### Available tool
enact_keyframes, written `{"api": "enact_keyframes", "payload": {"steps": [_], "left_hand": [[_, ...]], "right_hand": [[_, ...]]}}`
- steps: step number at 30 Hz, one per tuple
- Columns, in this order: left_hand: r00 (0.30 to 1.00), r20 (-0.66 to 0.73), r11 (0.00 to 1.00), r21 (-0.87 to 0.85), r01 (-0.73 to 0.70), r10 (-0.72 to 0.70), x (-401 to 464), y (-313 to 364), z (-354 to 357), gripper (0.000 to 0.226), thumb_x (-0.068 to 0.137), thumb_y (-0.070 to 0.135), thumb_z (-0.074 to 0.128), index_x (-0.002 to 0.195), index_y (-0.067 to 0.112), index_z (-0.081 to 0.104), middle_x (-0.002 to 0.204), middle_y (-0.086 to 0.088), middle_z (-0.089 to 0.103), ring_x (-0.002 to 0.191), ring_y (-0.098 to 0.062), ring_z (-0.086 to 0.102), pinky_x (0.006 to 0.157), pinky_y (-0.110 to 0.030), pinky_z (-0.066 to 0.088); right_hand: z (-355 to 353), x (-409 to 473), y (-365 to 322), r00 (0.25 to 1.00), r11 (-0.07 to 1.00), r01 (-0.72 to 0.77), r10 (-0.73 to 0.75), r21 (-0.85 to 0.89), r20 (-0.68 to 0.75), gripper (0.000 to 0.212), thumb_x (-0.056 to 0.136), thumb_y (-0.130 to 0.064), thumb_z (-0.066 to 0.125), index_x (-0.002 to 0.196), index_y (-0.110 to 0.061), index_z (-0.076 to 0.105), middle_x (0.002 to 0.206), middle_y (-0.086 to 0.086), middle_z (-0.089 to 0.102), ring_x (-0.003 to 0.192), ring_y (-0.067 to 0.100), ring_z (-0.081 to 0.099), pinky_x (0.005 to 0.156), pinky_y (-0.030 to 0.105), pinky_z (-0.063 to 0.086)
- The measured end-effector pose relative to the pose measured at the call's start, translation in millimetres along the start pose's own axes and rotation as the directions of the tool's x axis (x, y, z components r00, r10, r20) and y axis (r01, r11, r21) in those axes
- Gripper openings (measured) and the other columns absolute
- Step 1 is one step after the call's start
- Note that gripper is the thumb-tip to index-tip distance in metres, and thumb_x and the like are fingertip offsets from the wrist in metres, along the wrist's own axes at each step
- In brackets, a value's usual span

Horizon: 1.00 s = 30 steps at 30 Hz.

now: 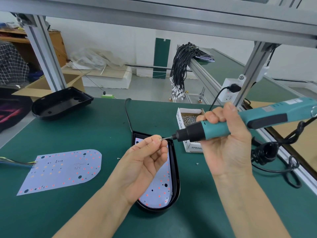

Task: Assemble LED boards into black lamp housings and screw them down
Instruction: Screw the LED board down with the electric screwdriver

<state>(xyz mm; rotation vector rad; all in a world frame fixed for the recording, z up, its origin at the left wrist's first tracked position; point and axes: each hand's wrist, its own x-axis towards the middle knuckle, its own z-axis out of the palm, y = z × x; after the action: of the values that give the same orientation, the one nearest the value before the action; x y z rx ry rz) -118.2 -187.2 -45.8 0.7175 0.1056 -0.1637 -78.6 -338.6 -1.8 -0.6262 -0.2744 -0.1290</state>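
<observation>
A black lamp housing (175, 170) lies on the green table in front of me with a white LED board (158, 191) inside it. Above it my left hand (145, 162) pinches a small silver screw (160, 139) against the bit of a teal electric screwdriver (223, 125). My right hand (226, 143) grips the screwdriver's body and holds it nearly level, bit pointing left. A second LED board (61, 169) with trailing wires lies loose at the left. An empty black housing (60, 103) sits at the far left edge.
An open white box of screws (188, 117) stands behind the screwdriver. The tool's black cord (267, 152) coils at the right beside the aluminium rail. Two loose screws (197, 163) lie on the mat. A wall socket (229, 90) and a bundle of black cables (180, 69) hang beyond.
</observation>
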Motion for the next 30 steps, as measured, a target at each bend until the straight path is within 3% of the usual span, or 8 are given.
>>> {"api": "enact_keyframes", "payload": {"steps": [8, 19, 25, 30], "left_hand": [[0.96, -0.076, 0.927, 0.292, -0.235, 0.268, 3.2, -3.7, -0.6, 0.014, 0.069, 0.011, 0.064, 0.078, 0.001, 0.066, 0.067, -0.007, 0.066, 0.058, -0.013, 0.06, 0.06, -0.02, 0.053], [0.961, -0.141, 0.929, 0.324, -0.18, 0.236, 2.5, 1.2, 8.1, 0.012, 0.087, 0.0, 0.06, 0.08, 0.004, 0.069, 0.07, -0.006, 0.069, 0.06, -0.012, 0.063, 0.06, -0.02, 0.055], [0.965, -0.116, 0.923, 0.338, -0.184, 0.235, -2.5, 0.9, 10.0, 0.006, 0.077, 0.004, 0.066, 0.081, 0.004, 0.07, 0.072, -0.007, 0.07, 0.061, -0.014, 0.063, 0.062, -0.021, 0.056], [0.972, -0.104, 0.916, 0.368, -0.159, 0.211, -7.0, 4.3, 8.2, 0.027, 0.069, -0.007, 0.068, 0.093, 0.004, 0.071, 0.081, -0.011, 0.073, 0.066, -0.015, 0.066, 0.061, -0.022, 0.056]], "right_hand": [[-0.1, -1.8, 6.3, 0.999, 1.0, 0.012, -0.012, -0.005, -0.046, 0.021, 0.08, -0.016, 0.063, 0.064, -0.021, 0.05, 0.061, -0.008, 0.046, 0.057, 0.007, 0.048, 0.071, 0.024, 0.047], [-3.4, -5.1, 6.7, 0.995, 0.999, 0.03, -0.027, 0.03, -0.097, 0.02, 0.081, -0.018, 0.063, 0.069, -0.02, 0.048, 0.064, -0.007, 0.044, 0.058, 0.008, 0.049, 0.071, 0.025, 0.047], [-3.0, -5.8, 2.9, 0.991, 0.999, 0.048, -0.045, 0.021, -0.126, 0.02, 0.081, -0.018, 0.063, 0.068, -0.018, 0.048, 0.064, -0.006, 0.043, 0.058, 0.009, 0.048, 0.071, 0.026, 0.048], [-3.0, -7.0, 1.2, 0.991, 0.999, 0.04, -0.036, 0.026, -0.132, 0.02, 0.081, -0.017, 0.063, 0.069, -0.018, 0.047, 0.063, -0.006, 0.042, 0.058, 0.009, 0.048, 0.071, 0.026, 0.047]]}}
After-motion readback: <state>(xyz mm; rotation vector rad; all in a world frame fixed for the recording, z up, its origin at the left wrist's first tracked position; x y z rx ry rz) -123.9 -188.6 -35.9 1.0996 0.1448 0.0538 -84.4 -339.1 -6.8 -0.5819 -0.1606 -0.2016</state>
